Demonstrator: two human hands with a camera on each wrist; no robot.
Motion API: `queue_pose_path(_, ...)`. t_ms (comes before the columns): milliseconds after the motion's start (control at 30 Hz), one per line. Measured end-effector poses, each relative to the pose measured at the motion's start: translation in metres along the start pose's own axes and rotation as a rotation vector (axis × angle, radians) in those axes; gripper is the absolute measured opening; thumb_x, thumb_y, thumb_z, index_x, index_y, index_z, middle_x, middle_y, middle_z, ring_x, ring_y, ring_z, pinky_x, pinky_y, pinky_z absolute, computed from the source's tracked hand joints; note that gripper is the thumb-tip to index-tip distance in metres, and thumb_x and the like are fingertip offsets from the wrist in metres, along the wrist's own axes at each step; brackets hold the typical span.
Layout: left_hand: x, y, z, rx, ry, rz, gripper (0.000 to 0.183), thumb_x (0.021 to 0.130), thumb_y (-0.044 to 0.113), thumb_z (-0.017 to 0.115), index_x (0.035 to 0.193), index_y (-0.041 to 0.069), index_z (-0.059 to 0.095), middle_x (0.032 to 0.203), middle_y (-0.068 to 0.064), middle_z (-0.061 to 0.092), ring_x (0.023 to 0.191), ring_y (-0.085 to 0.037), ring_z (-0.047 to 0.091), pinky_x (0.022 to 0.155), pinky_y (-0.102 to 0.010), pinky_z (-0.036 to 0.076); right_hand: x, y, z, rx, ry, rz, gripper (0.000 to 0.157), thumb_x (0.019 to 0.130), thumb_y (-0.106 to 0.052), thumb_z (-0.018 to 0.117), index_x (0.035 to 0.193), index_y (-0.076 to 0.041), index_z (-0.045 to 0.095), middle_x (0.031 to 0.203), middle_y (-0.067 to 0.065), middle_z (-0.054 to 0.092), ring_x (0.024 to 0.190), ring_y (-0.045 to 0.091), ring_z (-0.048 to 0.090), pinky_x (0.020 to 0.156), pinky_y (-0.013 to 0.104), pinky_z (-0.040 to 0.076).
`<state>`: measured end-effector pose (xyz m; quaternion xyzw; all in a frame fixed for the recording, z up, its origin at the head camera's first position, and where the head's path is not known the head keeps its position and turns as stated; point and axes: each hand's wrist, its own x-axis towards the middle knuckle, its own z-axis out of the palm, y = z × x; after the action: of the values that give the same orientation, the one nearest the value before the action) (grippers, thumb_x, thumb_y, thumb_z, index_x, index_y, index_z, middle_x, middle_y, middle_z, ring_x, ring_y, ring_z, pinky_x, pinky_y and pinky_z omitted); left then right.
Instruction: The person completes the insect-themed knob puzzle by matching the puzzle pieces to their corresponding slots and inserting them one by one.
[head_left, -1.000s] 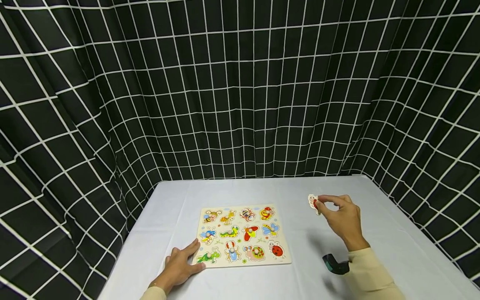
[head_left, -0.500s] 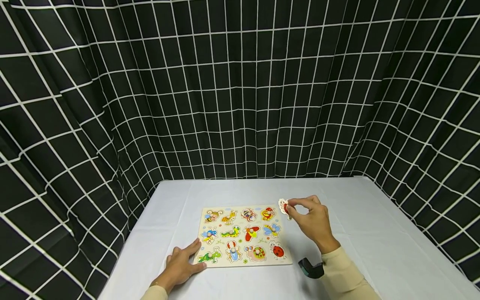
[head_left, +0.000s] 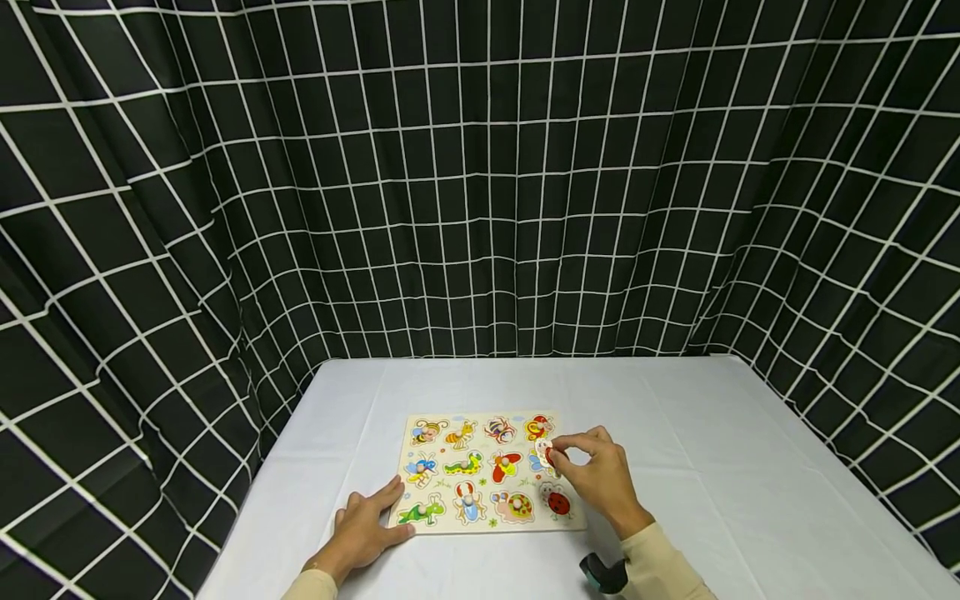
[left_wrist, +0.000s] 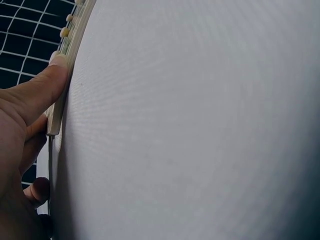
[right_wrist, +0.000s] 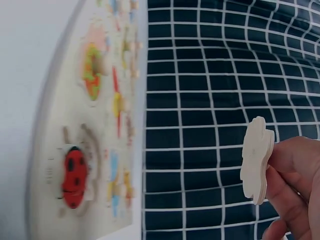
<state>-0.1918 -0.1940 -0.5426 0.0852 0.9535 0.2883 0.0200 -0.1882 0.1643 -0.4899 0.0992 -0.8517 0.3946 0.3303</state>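
Note:
A wooden peg puzzle board (head_left: 572,527) with colourful insect pieces lies on the white table. At its near left corner rests my left hand (head_left: 363,529), thumb along the front edge and fingers at the left side; the left wrist view shows the thumb (left_wrist: 47,85) against the board's edge. My right hand (head_left: 600,475) pinches a ladybug puzzle piece (head_left: 544,452) between thumb and forefinger, over the board's right part. Its plain wooden back (right_wrist: 256,160) faces the right wrist camera. Near the front right corner shows a printed ladybug spot (head_left: 558,502). The held piece partly hides the blue dragonfly piece.
A white cloth (head_left: 720,442) covers the table. Black curtains (head_left: 480,208) with a white grid stand at the back and both sides. A dark wrist device (head_left: 603,573) sits by the right sleeve.
My right hand has carried the ladybug piece leftward and somewhat nearer, from the table's right side to over the board. The left hand has stayed at the corner.

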Motion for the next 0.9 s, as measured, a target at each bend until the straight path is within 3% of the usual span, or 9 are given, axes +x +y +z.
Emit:
queue_pose_path(300,0.000,0.000,0.000,0.001,-0.001,-0.004,0.078,0.071,0.046,0.081,0.138,0.014,0.055,0.148,0.003,0.042,0.089,-0.016,0.037,0.079,-0.042,0.029,-0.012,0.011,0.004,-0.027,-0.057,0.060,0.016,0.071,-0.007,0.085,0.082,-0.017,0.078,0.074,-0.015,0.061,0.071,0.008,0.045,0.059,0.030,0.037)
queue_pose_path(533,0.000,0.001,-0.003,0.002,-0.001,0.000,0.079,0.071,0.047,0.080,0.138,0.014,0.055,0.148,0.003,0.042,0.090,-0.016,0.037,0.080,-0.043,0.029,-0.022,0.019,0.008,-0.012,-0.099,0.095,0.017,0.071,-0.009,0.086,0.081,-0.020,0.078,0.076,-0.007,0.060,0.070,0.023,0.050,0.056,0.028,0.036)
queue_pose_path(733,0.002,0.000,-0.001,-0.004,-0.002,0.001,0.079,0.071,0.047,0.080,0.138,0.015,0.055,0.148,0.004,0.042,0.088,-0.015,0.036,0.077,-0.041,0.028,-0.027,0.025,0.010,-0.020,-0.125,0.104,0.016,0.070,-0.009,0.086,0.080,-0.018,0.078,0.076,-0.001,0.060,0.070,0.022,0.050,0.057,0.029,0.036)
queue_pose_path(900,0.002,0.000,0.000,0.001,-0.008,-0.003,0.080,0.071,0.048,0.080,0.138,0.015,0.055,0.148,0.004,0.042,0.087,-0.015,0.036,0.076,-0.040,0.028,-0.030,0.029,0.010,-0.036,-0.197,0.170,0.016,0.070,-0.009,0.086,0.078,-0.020,0.077,0.075,-0.001,0.057,0.069,0.018,0.048,0.058,0.029,0.036)
